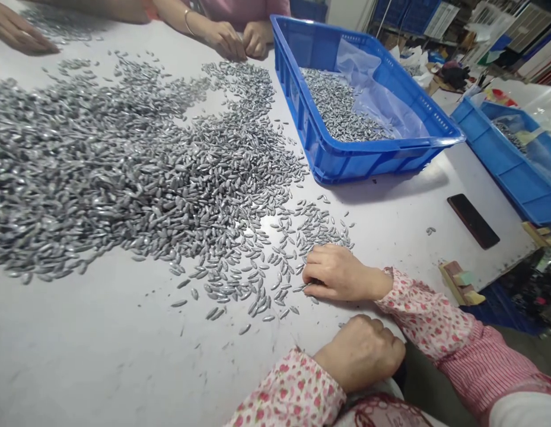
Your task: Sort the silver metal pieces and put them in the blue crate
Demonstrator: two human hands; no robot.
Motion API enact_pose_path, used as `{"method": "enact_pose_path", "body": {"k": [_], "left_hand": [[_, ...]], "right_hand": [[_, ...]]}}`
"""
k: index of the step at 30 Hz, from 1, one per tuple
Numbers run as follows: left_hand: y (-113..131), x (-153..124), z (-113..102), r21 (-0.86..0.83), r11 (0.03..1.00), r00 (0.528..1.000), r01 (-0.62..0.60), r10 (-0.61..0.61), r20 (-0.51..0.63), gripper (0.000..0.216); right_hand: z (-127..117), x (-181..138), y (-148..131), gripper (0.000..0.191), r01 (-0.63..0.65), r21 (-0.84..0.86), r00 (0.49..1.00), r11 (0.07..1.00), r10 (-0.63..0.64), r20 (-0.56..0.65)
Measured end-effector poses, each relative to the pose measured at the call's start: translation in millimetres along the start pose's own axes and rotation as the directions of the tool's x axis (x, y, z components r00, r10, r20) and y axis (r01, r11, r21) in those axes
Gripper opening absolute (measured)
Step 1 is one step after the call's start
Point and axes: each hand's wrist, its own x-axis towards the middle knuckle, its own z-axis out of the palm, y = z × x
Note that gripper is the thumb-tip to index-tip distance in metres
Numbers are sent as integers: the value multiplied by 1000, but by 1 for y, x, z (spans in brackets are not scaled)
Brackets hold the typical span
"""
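A broad heap of small oval grey metal pieces (pixel 124 178) covers the left and middle of the white table (pixel 101 356), thinning to scattered pieces near my hands. My right hand (pixel 341 273) rests on the table with curled fingers among the loose pieces at the heap's right edge. Whether it holds any is hidden. My left hand (pixel 359 353) lies closer to me in a closed fist, with nothing showing in it. It touches none of the visible pieces. Both arms wear pink floral sleeves.
A blue plastic crate (pixel 346 163) with a clear liner holds more grey pieces. A second blue crate (pixel 510 160) sits to the right, near a black phone (pixel 473 220). Across the table are a co-worker's hands (pixel 235 40), and another hand (pixel 17 34) is at the far left.
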Motion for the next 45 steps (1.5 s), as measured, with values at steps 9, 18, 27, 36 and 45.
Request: {"method": "enact_pose_path", "body": {"k": [9, 18, 27, 36, 45], "left_hand": [[0, 0, 3, 6, 1000, 999, -6, 6, -39, 18], [0, 0, 3, 9, 1000, 1000, -5, 5, -30, 18], [0, 0, 3, 17, 1000, 1000, 3, -2, -30, 18], [0, -1, 6, 21, 1000, 999, -7, 8, -50, 20], [0, -1, 4, 17, 1000, 999, 0, 0, -32, 17]], "right_hand": [[3, 1, -4, 26, -38, 16, 999, 999, 39, -36], [3, 0, 1, 25, -47, 94, 988, 994, 60, -140], [-7, -4, 10, 15, -6, 75, 1000, 997, 5, 5], [0, -1, 0, 18, 76, 7, 997, 997, -75, -15], [-1, -4, 6, 23, 171, -32, 985, 985, -171, 13]]}}
